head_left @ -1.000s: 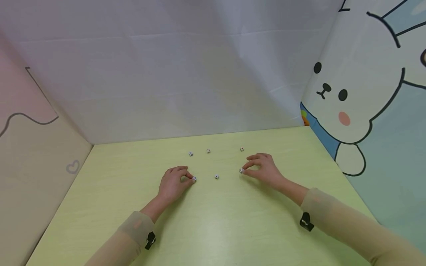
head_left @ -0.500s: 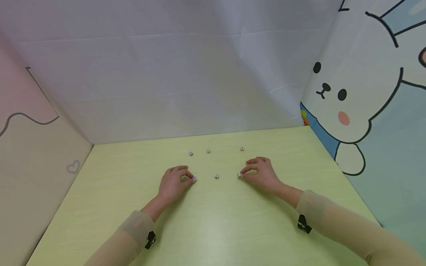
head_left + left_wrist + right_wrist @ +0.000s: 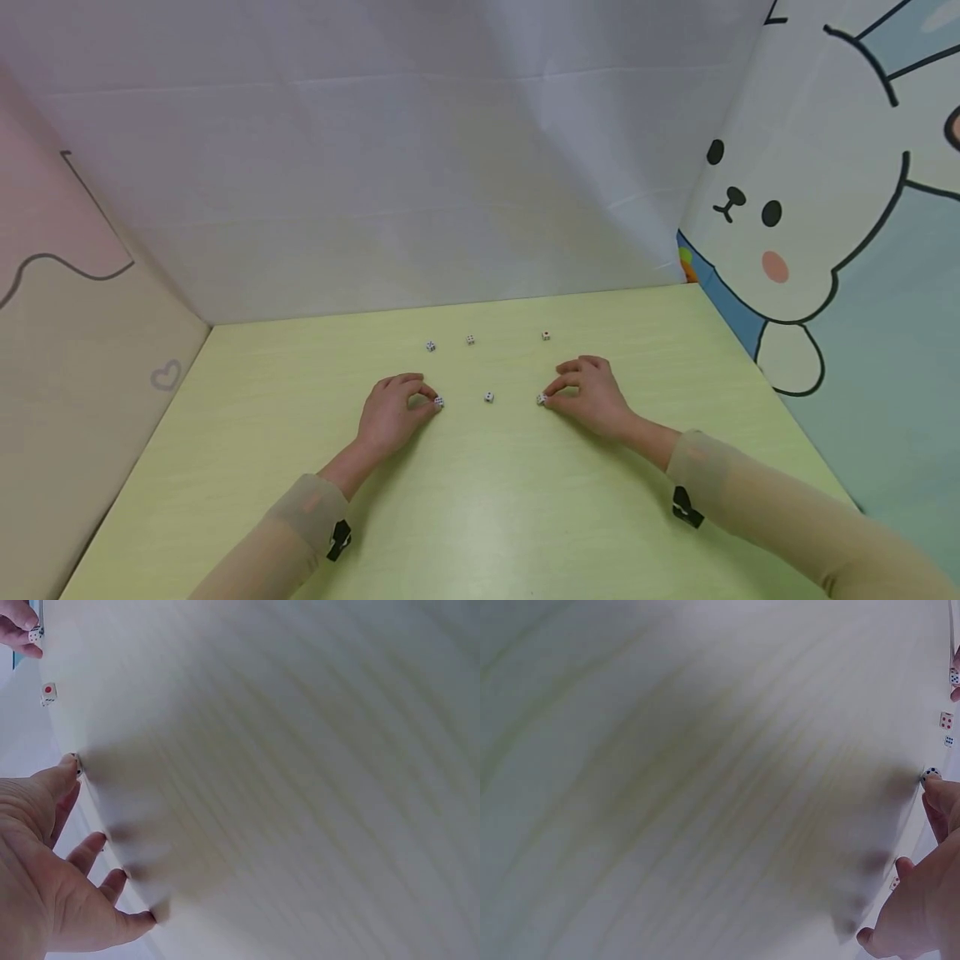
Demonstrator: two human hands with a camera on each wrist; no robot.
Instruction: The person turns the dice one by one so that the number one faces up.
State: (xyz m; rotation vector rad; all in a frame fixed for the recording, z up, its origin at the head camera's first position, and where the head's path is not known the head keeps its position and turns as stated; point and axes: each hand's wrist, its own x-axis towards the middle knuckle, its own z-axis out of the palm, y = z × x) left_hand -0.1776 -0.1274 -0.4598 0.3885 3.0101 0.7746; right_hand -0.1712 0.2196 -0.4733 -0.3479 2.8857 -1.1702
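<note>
Behind the far edge of the table, a pale cloth wall (image 3: 420,167); at right, a wall panel with a rabbit drawing (image 3: 810,208). Below, one pale yellow table (image 3: 480,517) with wood grain.

Two beige sleeves, left (image 3: 273,533) and right (image 3: 787,500), each with a black device at the cuff.

Left hand (image 3: 393,415): thumb and forefinger together, pinching the left die (image 3: 439,402); remaining fingers spread apart. Right hand (image 3: 596,396): thumb and forefinger clamped on the right die (image 3: 542,400).

Dice, six, white with dark or red spots. Near row: the two pinched ones, at or close to the tabletop, with the middle die (image 3: 489,397) lying free between them, touching neither. Far row: far-left die (image 3: 431,346), far-middle die (image 3: 470,339) just beside it, and far-right die (image 3: 546,336), well apart, a red spot showing.

Step in hand, by judgement: handling one die per hand, level with the middle one. Next move seems to call for steady pinches and small, careful shifts; whether to lift or let go cannot be told.
</note>
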